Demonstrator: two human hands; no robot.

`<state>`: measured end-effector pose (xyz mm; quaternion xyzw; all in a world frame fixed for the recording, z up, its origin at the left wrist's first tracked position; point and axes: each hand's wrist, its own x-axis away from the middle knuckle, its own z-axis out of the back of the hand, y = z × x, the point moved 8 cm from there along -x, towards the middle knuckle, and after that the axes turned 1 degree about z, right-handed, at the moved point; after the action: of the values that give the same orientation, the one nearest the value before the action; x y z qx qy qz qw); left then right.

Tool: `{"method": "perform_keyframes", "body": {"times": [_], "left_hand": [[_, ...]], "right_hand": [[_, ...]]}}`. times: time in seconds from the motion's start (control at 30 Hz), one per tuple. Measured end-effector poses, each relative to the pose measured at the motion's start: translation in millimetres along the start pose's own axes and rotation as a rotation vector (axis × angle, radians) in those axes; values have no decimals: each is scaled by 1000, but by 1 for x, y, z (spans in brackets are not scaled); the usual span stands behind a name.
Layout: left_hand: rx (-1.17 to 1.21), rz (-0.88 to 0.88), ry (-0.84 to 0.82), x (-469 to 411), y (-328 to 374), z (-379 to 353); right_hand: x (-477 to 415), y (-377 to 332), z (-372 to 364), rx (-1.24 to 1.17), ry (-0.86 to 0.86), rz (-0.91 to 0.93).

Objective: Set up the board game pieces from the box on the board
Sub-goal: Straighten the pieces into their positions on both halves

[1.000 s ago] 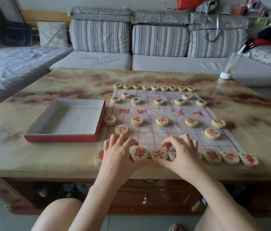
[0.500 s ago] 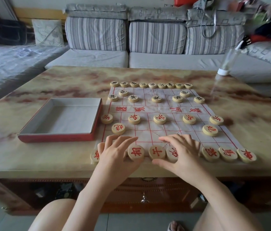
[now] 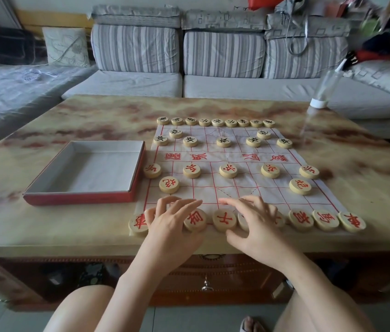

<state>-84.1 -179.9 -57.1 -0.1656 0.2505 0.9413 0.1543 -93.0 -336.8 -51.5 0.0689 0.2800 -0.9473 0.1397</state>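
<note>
A thin white sheet board (image 3: 234,180) with red grid lines lies on the marble table. Round wooden pieces stand on it: black-lettered ones (image 3: 218,122) along the far rows, red-lettered ones (image 3: 228,170) in the near rows. The near row of red pieces (image 3: 223,219) runs along the board's front edge. My left hand (image 3: 173,224) lies over the left part of that row, fingers stretched forward. My right hand (image 3: 256,224) covers the middle pieces, fingers spread and loosely bent. Neither hand plainly holds a piece. The red box (image 3: 81,196) with a white inside sits left of the board.
The marble table (image 3: 45,226) ends just in front of the near row. A clear bottle (image 3: 325,92) stands upside down at the far right. A grey striped sofa (image 3: 222,53) lies behind the table. My knees are below the table's front edge.
Both hands have opened out and flattened over the near row. The right hand's fingers, earlier curled on the middle pieces, now spread forward. The near row looks straighter.
</note>
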Motion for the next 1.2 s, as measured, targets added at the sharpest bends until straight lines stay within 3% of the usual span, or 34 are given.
{"method": "perform_keyframes", "body": {"times": [0.23, 0.53, 1.2], "left_hand": [[-44, 36, 0, -2, -9, 2], [-13, -42, 80, 0, -3, 3], [16, -25, 15, 2, -6, 1]], "right_hand": [[-9, 3, -1, 195, 69, 32], [-7, 4, -5, 107, 51, 55], [-6, 1, 1, 66, 82, 88]]}}
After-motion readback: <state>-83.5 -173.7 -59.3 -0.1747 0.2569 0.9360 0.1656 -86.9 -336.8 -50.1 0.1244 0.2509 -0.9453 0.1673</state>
